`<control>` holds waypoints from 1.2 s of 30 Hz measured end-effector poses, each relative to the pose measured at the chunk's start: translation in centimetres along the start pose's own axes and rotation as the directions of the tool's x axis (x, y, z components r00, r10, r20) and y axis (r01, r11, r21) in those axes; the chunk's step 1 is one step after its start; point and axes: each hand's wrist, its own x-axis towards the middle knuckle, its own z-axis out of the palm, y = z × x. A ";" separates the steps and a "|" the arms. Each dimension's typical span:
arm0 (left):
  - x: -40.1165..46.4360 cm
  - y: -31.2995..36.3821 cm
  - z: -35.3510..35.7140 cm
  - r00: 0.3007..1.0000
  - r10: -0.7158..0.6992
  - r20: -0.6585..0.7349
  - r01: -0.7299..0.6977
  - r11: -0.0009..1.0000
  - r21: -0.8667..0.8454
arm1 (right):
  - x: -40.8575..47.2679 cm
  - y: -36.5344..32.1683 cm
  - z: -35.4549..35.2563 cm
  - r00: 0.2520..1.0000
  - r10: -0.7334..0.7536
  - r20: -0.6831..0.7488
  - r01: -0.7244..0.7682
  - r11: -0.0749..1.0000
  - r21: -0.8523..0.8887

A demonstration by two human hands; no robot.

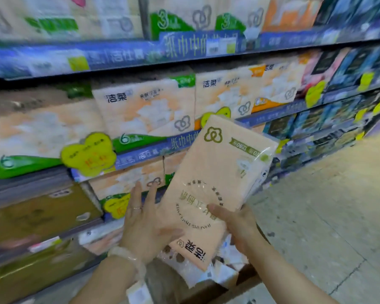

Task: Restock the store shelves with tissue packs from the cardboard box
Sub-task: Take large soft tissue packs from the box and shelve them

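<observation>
- Store shelving (184,51) fills the view ahead of you, its blue edge strips running at a slant across the frame, with a pale tiled floor (327,205) off to your right.
- Peach and white tissue packs on the shelves (145,110) stand side by side on the middle level; yellow flower-shaped price tags (88,154) hang from the shelf edges (the print on them is too blurred to read).
- Your right hand (237,227) grasps the peach tissue pack (215,183) at its lower right edge, thumb lying on the front face, fingers hidden behind it.
- The pack is held up in the air in front of the lower shelves, tilted, its printing upside down to you.
- Your left hand (145,224) has its fingers spread and straight, palm against the pack's left edge; a ring shows on one finger.
- Below your hands sits the cardboard box (248,279), with more plastic-wrapped packs inside.
</observation>
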 end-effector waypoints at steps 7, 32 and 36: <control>-7.2 -1.4 -9.8 0.980 -0.064 -0.188 0.055 0.997 -0.057 | -6.1 -2.7 10.3 0.978 -0.063 0.200 0.107 0.970 -0.219; -34.1 -32.3 -45.0 0.643 -0.363 -0.675 0.440 0.896 -0.063 | -34.3 5.8 58.0 0.623 -0.028 0.781 0.308 0.928 -0.212; -35.4 -35.3 -49.8 0.596 -0.355 -0.720 0.451 0.890 -0.065 | -35.9 5.5 64.2 0.562 -0.052 0.826 0.350 0.919 -0.180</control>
